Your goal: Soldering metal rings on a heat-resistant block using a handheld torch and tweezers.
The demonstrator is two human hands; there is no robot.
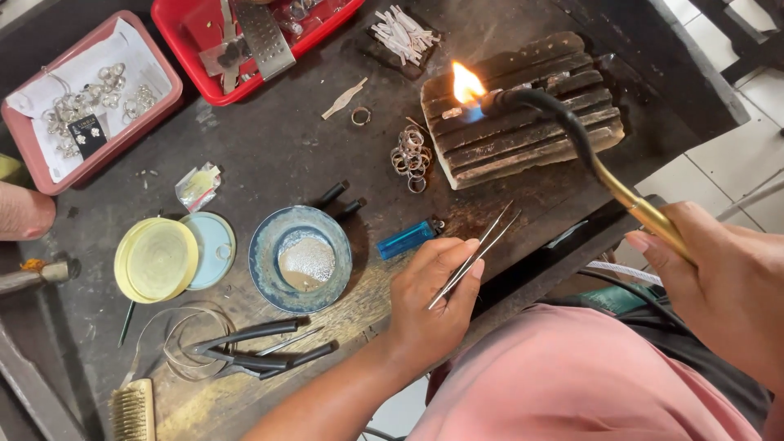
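Brass-handled torch [572,135] lit over the charred wooden block [523,106].
Right hand [723,286] gripped the torch, its flame on a small piece at the block's left end; left hand [429,306] pinched tweezers [478,255] shut, holding nothing. Loose rings [411,157] beside the block lay unheated.

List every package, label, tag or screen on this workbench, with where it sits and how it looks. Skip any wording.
Small black card tag: in the pink tray at upper left, on white paper among silver rings; rectangular, dark with pale marks.
Small clear plastic packet: on the dark bench below the red tray, above the yellow lid; crumpled, yellowish contents with a red edge.
No screens or signs in view.
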